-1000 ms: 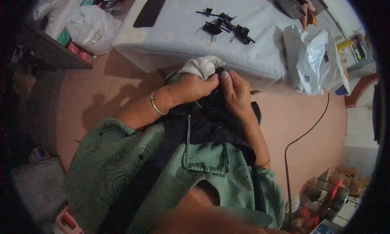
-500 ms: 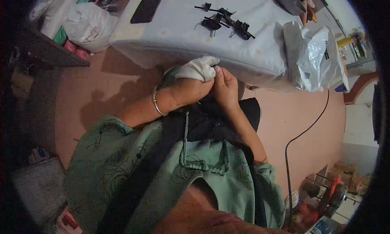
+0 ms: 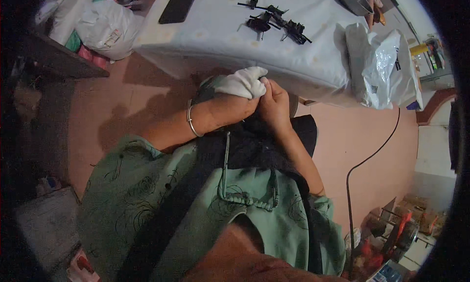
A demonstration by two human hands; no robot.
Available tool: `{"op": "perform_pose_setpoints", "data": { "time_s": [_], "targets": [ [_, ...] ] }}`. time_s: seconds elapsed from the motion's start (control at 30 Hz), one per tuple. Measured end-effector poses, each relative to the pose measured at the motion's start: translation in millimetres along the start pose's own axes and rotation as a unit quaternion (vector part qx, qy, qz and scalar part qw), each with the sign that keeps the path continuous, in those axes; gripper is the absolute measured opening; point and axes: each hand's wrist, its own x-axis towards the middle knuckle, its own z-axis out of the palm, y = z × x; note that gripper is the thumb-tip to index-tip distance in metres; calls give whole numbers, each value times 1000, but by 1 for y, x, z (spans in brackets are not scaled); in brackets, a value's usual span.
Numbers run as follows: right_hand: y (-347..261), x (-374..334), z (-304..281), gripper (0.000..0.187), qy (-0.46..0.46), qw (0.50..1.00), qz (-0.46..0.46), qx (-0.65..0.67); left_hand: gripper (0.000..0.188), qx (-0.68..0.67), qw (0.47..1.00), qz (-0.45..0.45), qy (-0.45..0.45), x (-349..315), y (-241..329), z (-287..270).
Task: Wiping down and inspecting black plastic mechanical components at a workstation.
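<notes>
Both my hands are together in front of my lap, close to the near edge of the covered table. Bunched white cloth covers the fingers of my left hand, which is closed on it; a bracelet circles that wrist. My right hand is closed too, its thumb and fingers pinched against the end of the cloth. A small dark bit shows at the pinch, too little to name. On the table beyond lie several small black pieces with thin rods.
A dark flat phone-like slab lies on the table's far left. At its right stand a white plastic bag and a grey round pan. A stuffed white bag sits far left. Black cable crosses the floor at right.
The table and its things sit slightly higher and further right in the picture. My hands stay together on the cloth, with only a tiny shift.
</notes>
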Motion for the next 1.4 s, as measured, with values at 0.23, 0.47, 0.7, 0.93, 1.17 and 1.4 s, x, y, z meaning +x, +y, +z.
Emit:
{"op": "perform_pose_setpoints", "data": {
  "time_s": [0.23,0.47,0.7,0.93,1.17,1.4],
  "targets": [
    [-21,-17,-16,26,-56,983,129,121,27,-269,927,-245,-91,-2,3,-17],
    [-35,-31,-16,27,-90,988,108,58,27,-181,979,-88,-40,-10,13,-19],
    [-27,-33,-18,25,-99,994,37,3,29,-212,956,-187,-82,-14,35,-29],
    [-13,-37,0,25,-43,995,54,71,15,-20,999,18,-42,-15,34,-26],
    [11,-31,-15,22,-93,986,123,56,22,-8,998,31,-51,-21,12,-13],
    [-10,-33,-34,19,-110,987,50,-109,29,-258,949,-163,-74,-3,12,-29]
  ]
}}
